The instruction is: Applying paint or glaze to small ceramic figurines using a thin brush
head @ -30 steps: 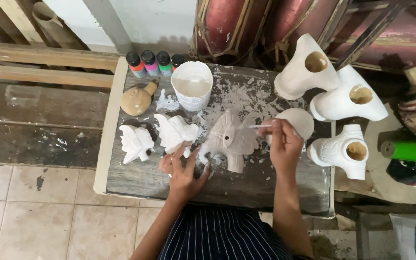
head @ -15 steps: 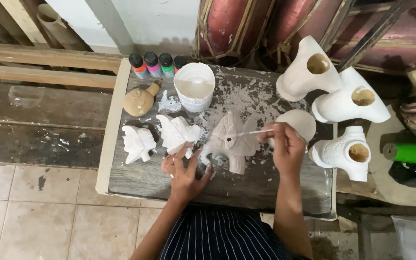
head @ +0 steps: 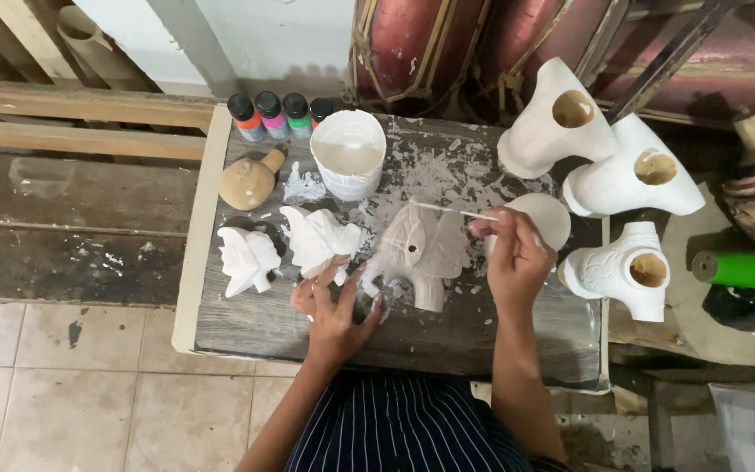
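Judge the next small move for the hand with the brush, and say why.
Probably lower the brush tip onto the fish figure. The right hand holds it just above the figure's top edge, while the left hand steadies the figure's lower side on the table.

Brush now over carved figure.
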